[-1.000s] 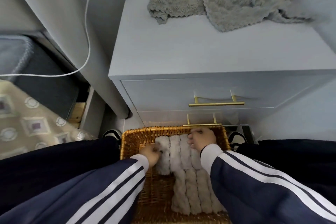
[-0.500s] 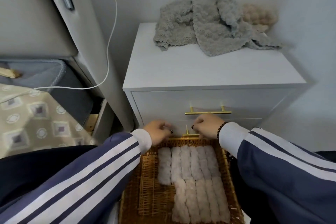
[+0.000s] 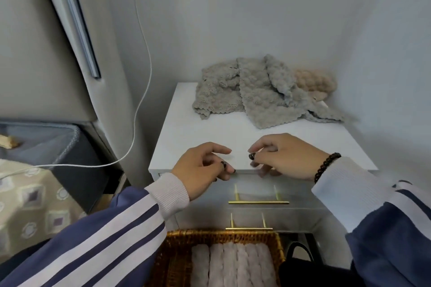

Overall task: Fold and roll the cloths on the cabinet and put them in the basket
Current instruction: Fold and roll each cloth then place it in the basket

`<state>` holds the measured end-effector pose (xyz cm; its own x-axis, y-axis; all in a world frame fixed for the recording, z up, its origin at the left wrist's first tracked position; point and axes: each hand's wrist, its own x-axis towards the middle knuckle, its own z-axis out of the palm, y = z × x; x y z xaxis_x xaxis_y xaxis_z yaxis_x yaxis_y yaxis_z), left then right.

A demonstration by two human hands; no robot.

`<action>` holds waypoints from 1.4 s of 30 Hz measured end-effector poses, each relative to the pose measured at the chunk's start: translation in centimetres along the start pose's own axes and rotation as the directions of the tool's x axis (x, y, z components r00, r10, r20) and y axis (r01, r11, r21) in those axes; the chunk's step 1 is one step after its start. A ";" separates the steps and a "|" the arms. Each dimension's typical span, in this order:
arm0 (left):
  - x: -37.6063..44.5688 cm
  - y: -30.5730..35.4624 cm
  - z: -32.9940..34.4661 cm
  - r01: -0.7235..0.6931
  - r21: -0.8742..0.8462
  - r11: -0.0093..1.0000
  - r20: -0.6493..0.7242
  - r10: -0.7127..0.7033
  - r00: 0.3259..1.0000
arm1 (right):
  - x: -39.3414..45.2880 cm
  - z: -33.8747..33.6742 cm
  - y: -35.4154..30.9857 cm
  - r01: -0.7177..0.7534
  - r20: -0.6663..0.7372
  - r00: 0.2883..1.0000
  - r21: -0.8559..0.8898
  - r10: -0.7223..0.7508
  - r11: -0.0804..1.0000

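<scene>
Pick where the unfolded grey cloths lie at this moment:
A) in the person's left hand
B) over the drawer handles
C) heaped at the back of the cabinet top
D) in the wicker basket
C: the grey cloths lie heaped at the back of the white cabinet top, while the left hand and right hand hold nothing, and the wicker basket holds only rolled cloths.

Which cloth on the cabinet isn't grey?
The beige cloth, bunched at the back right corner of the cabinet against the wall, partly under the grey cloths. It alone is cream-coloured.
</scene>
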<state>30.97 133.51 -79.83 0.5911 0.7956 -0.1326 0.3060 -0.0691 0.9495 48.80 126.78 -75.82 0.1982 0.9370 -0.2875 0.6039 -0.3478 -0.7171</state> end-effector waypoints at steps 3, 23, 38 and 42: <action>2.2 1.4 0.5 -0.039 -0.052 0.998 0.022 0.040 0.999 | 1.6 -2.2 0.8 0.000 -0.161 0.987 0.065 0.011 0.998; 10.4 3.5 3.0 -0.037 -0.273 0.961 0.053 0.053 0.997 | 9.9 -5.3 6.8 -0.197 -0.486 0.874 -0.317 0.020 0.928; 8.1 4.2 0.0 -0.106 -0.373 0.922 -0.143 0.056 0.988 | 7.3 -4.6 -0.4 0.350 -0.715 0.652 -0.013 -0.254 0.937; 8.4 4.3 -1.1 -0.011 -0.532 0.847 -0.143 -0.077 0.987 | 4.3 -1.9 -3.8 0.440 -0.521 0.788 0.105 -0.328 0.892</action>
<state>36.46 140.51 -76.56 0.4531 0.8764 -0.1631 -0.1447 0.2528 0.9566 48.84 132.18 -73.18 0.3601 0.8691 0.3390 0.5451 0.0989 -0.8325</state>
